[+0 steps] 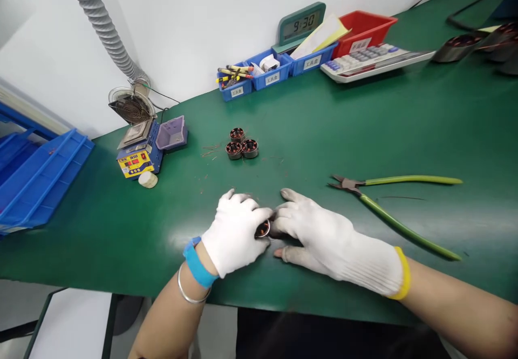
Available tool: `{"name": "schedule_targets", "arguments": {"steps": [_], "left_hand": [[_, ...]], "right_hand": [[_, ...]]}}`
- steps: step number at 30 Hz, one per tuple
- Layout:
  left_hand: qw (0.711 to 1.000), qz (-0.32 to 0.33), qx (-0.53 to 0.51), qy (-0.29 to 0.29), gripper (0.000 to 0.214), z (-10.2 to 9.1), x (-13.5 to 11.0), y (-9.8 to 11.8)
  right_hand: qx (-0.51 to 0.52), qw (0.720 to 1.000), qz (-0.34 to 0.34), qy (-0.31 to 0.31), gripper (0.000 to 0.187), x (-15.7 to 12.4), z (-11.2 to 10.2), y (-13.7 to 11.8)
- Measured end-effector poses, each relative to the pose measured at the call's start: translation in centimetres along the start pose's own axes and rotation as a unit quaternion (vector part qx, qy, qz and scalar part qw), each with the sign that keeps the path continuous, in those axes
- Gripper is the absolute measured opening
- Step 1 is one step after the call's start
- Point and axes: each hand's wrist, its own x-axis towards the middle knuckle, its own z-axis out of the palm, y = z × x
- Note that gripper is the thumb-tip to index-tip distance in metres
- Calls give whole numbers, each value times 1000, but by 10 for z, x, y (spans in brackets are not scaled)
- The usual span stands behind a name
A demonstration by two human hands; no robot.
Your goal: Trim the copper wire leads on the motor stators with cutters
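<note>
My left hand (238,232), in a white glove, is closed around a small motor stator (263,229) with copper windings near the front of the green table. Most of the stator is hidden by the fingers. Right beside it is my right hand (309,232), also gloved, its fingertips close to the stator's right side. The thumb stands apart from the curled fingers, and I cannot tell whether they pinch anything. Farther back, three more stators (242,144) sit in a tight cluster. Pliers with green handles (399,228) lie spread open to the right of my right hand.
A blue and yellow device (140,151) and a purple bin (172,133) stand at left, below a grey hose (103,27). Along the wall are blue boxes (272,78), a clock (301,24), a red bin (366,27) and a calculator (370,63). Wire scraps (211,148) lie on the table.
</note>
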Motion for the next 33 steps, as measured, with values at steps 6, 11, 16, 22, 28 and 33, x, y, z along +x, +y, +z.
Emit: {"name": "schedule_targets", "arguments": {"steps": [6,11,16,22,28,33], "left_hand": [[990,-133,23,49,96,-23,-16,-6],[999,23,-18,16,61,-11,-12,-21],[997,-5,-82,-6,52,21,19,-16],[983,-89,-146,68,73,31,24,-6],[967,-93,-228,66,113,38,19,-10],[965,-116,-220,79,127,41,19,-10]], "right_hand": [[-31,998,-37,34,20,0,5,9],[-21,999,-33,30,23,-2,-5,13],[-58,997,46,-37,26,-17,-23,38],[-77,986,100,110,44,-11,-26,27],[-47,987,-11,155,12,8,-3,-3],[-14,982,20,186,14,-2,-7,10]]}}
